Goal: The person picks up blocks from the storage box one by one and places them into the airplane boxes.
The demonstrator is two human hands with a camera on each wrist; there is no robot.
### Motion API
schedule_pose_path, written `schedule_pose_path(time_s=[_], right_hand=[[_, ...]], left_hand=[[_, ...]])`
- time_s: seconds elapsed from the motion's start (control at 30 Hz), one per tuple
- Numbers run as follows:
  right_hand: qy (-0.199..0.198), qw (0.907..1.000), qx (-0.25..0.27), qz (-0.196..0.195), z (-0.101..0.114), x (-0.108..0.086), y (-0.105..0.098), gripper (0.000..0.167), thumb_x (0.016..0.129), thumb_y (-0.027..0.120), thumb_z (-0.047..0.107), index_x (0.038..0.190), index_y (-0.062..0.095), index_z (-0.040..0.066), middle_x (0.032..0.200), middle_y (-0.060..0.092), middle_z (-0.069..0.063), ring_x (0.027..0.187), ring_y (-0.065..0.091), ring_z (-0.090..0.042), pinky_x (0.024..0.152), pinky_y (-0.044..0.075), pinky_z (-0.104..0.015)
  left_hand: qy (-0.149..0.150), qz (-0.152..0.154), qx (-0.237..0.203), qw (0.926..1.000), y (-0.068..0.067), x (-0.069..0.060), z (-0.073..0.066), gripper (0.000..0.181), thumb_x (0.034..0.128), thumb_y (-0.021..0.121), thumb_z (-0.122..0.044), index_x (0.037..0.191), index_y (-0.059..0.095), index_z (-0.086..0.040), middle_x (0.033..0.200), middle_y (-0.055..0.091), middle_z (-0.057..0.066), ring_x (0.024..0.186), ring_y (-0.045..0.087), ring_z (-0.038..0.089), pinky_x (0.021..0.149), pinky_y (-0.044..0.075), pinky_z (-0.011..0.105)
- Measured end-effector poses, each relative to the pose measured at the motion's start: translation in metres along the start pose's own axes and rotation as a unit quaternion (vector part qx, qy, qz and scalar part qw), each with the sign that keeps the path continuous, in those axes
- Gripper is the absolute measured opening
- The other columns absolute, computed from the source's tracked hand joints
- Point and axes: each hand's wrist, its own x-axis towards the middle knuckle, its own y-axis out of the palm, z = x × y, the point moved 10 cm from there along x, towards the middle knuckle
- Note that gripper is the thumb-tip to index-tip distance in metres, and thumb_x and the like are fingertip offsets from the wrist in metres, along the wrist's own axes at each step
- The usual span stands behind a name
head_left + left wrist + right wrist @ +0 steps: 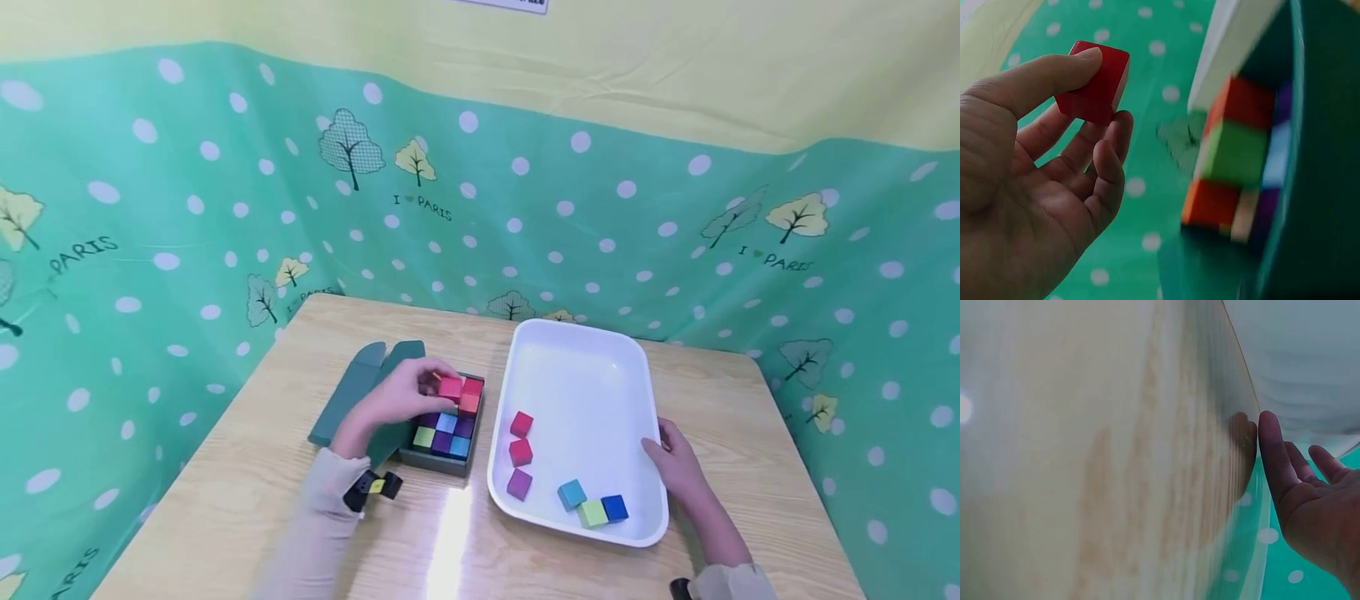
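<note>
My left hand (397,393) pinches a red cube (1102,94) between thumb and fingers, just above an open dark green box (438,463). Inside the box sit several coloured cubes (446,422), among them purple, light blue, light green and red ones; the hand hides part of them. A white tray (577,350) stands to the right of the box. My right hand (678,467) is at the tray's right edge, thumb by the rim. In the right wrist view, that hand's fingers (1275,447) stretch out beside the tabletop, below the white tray.
Along the tray's left side lie two red cubes (521,452) and a purplish cube (519,484). Near its front are a teal cube (572,495), a light green cube (592,513) and a blue cube (615,508). The box's green flaps (348,392) spread leftward. A patterned curtain (480,225) hangs behind the table.
</note>
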Motion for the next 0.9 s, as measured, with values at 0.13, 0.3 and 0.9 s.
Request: schedule_pose_path(time_s=[0.13, 0.3, 0.9], right_hand=[[0.003, 1.0, -0.002, 0.003, 0.0, 0.001, -0.001, 0.059, 0.104, 0.044, 0.027, 0.149, 0.022, -0.003, 0.151, 0.023, -0.03, 0.133, 0.032, -0.048, 0.1, 0.039, -0.053], [0.009, 1.0, 0.001, 0.0, 0.0, 0.001, -0.003, 0.06, 0.103, 0.045, 0.027, 0.15, 0.021, -0.002, 0.152, 0.021, -0.029, 0.135, 0.029, -0.048, 0.102, 0.035, -0.055], [0.016, 0.9999, 0.005, 0.0, -0.004, -0.001, -0.001, 0.062, 0.104, 0.044, 0.034, 0.151, 0.02, 0.0, 0.152, 0.023, -0.028, 0.133, 0.033, -0.046, 0.1, 0.039, -0.052]], left_hand=[[-0.012, -0.024, 0.023, 0.9994, -0.021, -0.01, 0.016, 0.036, 0.0795, 0.081, -0.013, 0.112, 0.066, -0.009, 0.101, 0.063, 0.005, 0.086, 0.059, 0.022, 0.074, 0.053, 0.034], [-0.017, -0.033, 0.067, 0.9971, -0.032, -0.012, 0.025, 0.035, 0.0801, 0.081, -0.014, 0.113, 0.067, -0.012, 0.106, 0.063, 0.002, 0.092, 0.058, 0.023, 0.077, 0.052, 0.036], [-0.049, -0.023, 0.12, 0.9913, -0.028, -0.008, 0.041, 0.038, 0.0805, 0.081, -0.017, 0.116, 0.067, -0.014, 0.113, 0.06, 0.003, 0.102, 0.053, 0.024, 0.079, 0.048, 0.038]])
